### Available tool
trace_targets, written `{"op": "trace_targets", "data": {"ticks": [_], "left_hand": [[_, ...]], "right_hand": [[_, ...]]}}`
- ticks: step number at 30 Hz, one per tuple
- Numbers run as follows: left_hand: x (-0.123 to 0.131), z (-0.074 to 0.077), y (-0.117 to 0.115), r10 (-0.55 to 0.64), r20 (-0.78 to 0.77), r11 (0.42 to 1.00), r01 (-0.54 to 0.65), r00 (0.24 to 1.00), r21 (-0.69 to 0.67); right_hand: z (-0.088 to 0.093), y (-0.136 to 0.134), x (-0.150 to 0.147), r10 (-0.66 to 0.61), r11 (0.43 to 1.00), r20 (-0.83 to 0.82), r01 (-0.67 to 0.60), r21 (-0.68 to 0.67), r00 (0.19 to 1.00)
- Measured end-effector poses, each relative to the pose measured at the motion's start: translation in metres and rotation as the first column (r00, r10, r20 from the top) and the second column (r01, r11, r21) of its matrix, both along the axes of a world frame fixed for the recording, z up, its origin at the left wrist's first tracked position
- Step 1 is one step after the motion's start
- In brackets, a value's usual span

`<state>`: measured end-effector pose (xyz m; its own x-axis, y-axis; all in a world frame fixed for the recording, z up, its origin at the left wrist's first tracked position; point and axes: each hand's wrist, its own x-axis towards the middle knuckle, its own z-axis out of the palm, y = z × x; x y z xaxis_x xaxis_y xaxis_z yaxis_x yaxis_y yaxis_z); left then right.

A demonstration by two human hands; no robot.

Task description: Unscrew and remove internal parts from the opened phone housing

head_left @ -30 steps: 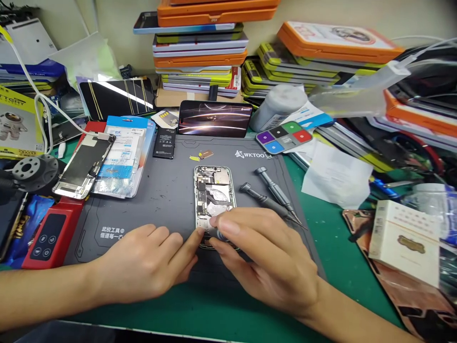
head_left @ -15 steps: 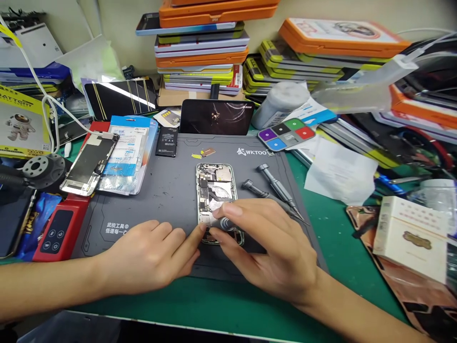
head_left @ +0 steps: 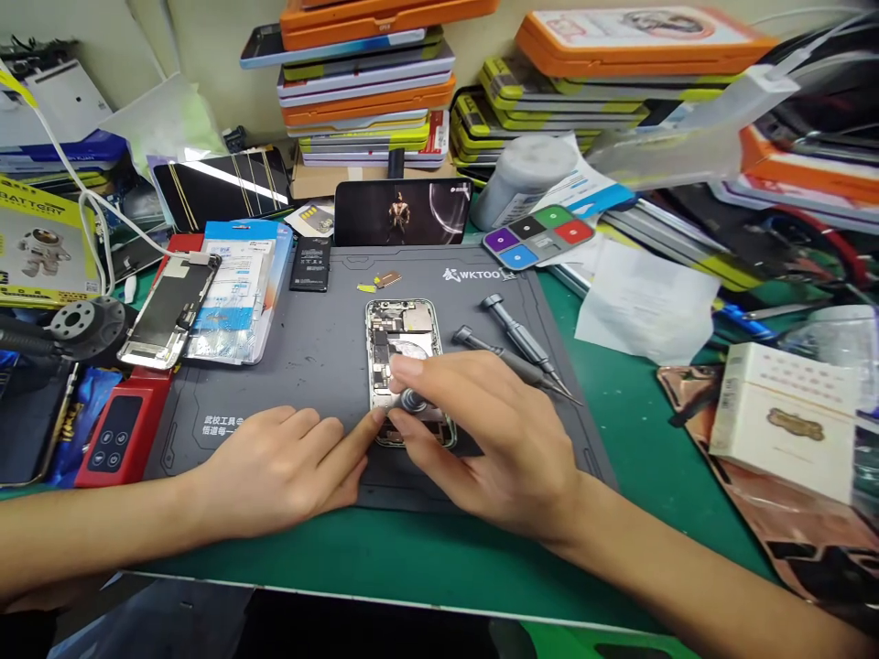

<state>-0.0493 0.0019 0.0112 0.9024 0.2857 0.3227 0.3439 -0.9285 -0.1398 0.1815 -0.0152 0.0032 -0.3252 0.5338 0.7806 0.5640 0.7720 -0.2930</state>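
An opened phone (head_left: pixel 402 334) with its insides showing lies on a grey work mat (head_left: pixel 309 348). My right hand (head_left: pixel 481 439) pinches a small screwdriver (head_left: pixel 414 403), whose round grey cap shows between thumb and forefinger, upright over the phone's lower half. My left hand (head_left: pixel 288 467) rests on the mat, its forefinger tip pressed against the phone's lower left edge. The phone's lower part is hidden by my fingers.
Two more screwdrivers (head_left: pixel 515 348) lie right of the phone. A detached screen (head_left: pixel 168 311), a battery (head_left: pixel 310 264) and a propped phone (head_left: pixel 402 212) stand around the mat. A coloured screw tray (head_left: pixel 539 238), stacked cases (head_left: pixel 371 101) and a white box (head_left: pixel 789 421) crowd the bench.
My hands and the phone hold the same pose; the view has shifted slightly, and the picture on the propped phone's screen has changed.
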Motion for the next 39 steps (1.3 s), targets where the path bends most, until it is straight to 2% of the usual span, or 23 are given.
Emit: {"op": "trace_targets", "data": {"ticks": [10, 16, 23, 28, 35, 39], "left_hand": [[0.0012, -0.0001, 0.0000, 0.009, 0.015, 1.000, -0.009, 1.000, 0.004], [0.0016, -0.0008, 0.0002, 0.012, 0.031, 1.000, -0.012, 0.999, 0.006], [0.0015, -0.0024, -0.0006, 0.019, 0.049, 1.000, -0.019, 0.999, -0.005], [0.0030, -0.0040, -0.0019, 0.028, 0.064, 1.000, -0.028, 0.998, 0.005], [0.0022, -0.0042, -0.0028, 0.029, 0.063, 1.000, -0.030, 0.998, 0.007], [0.0022, -0.0032, -0.0019, 0.019, 0.047, 1.000, -0.019, 0.999, 0.002]], "right_hand": [[-0.0008, 0.0007, -0.0016, 0.084, 0.996, -0.016, -0.084, -0.023, 0.996], [-0.0004, -0.0011, 0.0028, 0.045, 0.999, 0.036, -0.045, -0.011, 0.998], [0.0022, -0.0034, 0.0073, 0.098, 0.995, 0.049, -0.098, 0.005, 0.994], [0.0007, -0.0023, 0.0071, 0.071, 0.997, 0.057, -0.073, 0.037, 0.996], [-0.0006, 0.0003, 0.0055, 0.076, 0.997, 0.037, -0.076, -0.003, 0.996], [-0.0010, -0.0027, 0.0062, 0.125, 0.985, -0.039, -0.129, -0.111, 0.991]]}}
